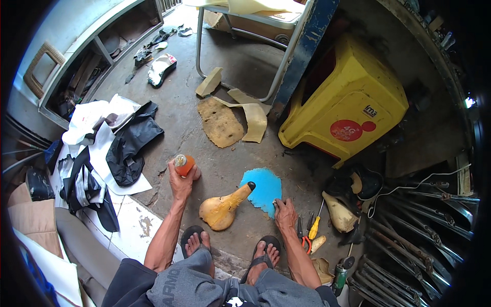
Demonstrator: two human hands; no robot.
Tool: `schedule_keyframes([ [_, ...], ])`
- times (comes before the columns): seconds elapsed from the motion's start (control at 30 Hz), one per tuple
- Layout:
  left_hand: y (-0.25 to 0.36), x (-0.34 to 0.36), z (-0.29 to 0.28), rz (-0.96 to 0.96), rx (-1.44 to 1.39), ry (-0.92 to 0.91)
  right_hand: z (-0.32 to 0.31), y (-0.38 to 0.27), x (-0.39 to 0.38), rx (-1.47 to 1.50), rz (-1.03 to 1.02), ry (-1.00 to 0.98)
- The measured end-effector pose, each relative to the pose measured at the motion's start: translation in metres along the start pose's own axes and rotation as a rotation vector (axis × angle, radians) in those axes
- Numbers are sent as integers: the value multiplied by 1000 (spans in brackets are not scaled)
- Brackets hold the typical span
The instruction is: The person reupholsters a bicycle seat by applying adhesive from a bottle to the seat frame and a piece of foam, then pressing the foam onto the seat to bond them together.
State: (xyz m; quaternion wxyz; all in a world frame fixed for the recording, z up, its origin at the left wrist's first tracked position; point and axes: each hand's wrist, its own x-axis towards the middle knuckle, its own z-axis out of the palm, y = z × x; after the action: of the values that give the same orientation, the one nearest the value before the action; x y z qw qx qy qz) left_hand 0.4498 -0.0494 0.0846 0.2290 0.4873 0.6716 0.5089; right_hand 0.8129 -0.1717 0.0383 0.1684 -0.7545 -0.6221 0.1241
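My left hand (pixel 181 179) is wrapped around a small orange bottle (pixel 185 165) with a pale top, held above the floor. My right hand (pixel 286 217) is closed in a pinch at the right edge of a flat, bright blue sheet (pixel 263 187). What its fingers grip is too small to make out. Between my hands lies a tan, gourd-shaped piece (pixel 220 211), its narrow black-tipped end reaching over the sheet's left edge. Close to my right hand are yellow-handled screwdriver (pixel 314 227) and red-handled pliers (pixel 307 243).
A yellow plastic stool (pixel 353 102) lies tipped on its side at the right. Ahead are tan foam offcuts (pixel 221 123) and a metal-framed chair (pixel 199 46). Black and white scraps (pixel 125 148) pile up on the left. Metal bars (pixel 404 250) stand at the lower right.
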Motion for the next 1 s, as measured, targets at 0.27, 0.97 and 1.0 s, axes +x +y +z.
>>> schedule_keyframes([
  [0.27, -12, -6, 2, -92, -63, -72, -3, -5, 5, 12, 13, -48],
  [0.97, 25, -149, 132, 748, 523, -1055, 7, 2, -14, 91, -128, -28],
  [1.0, 27, -152, 132, 753, 522, -1060, 5, 1, -23, 125, -156, -44],
])
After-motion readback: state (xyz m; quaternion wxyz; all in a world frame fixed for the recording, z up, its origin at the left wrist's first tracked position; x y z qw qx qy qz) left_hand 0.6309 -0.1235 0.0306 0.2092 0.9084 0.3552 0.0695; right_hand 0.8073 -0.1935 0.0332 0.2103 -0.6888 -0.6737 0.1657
